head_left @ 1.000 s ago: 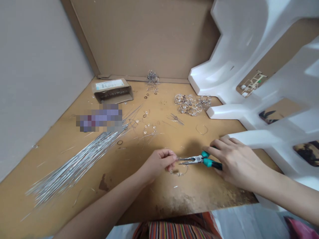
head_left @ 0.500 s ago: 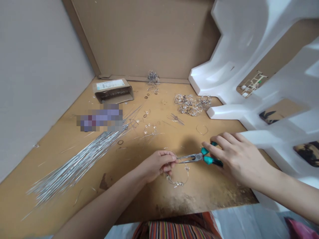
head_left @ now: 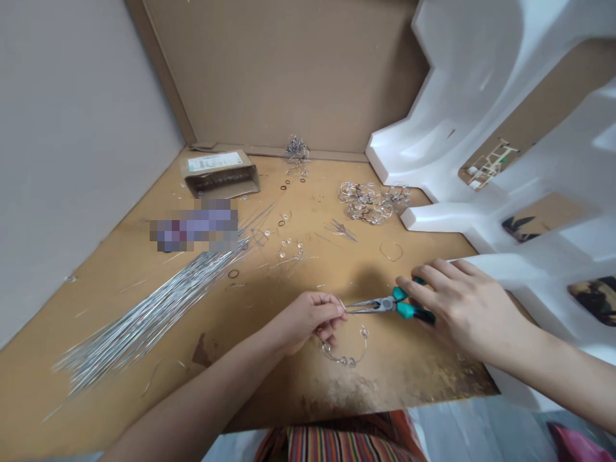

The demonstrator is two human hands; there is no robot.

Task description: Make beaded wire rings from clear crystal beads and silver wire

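Observation:
Between the thumb and fingers of my left hand point(head_left: 315, 319) is pinched a thin wire ring with clear beads point(head_left: 347, 362); its loop hangs below and to the right of the fingers. My right hand point(head_left: 457, 305) is wrapped round the teal and black handles of long-nose pliers point(head_left: 385, 304). The pliers point left, jaws slightly apart, their tips at my left fingertips by the upper end of the wire. Whether the jaws touch the wire I cannot tell. A bare bent wire loop point(head_left: 391, 251) lies behind the pliers.
A bundle of straight wires point(head_left: 158, 314) lies at left, below a blurred patch and an open cardboard box point(head_left: 221, 176). Finished-looking beaded wire rings point(head_left: 366, 202) are heaped at back right, beside a white moulded panel point(head_left: 433, 219). Wire scraps point(head_left: 342, 229) dot the table.
The pliers and my right hand have shifted slightly right. My left hand still pinches the beaded wire, whose loop has tilted a little to the right.

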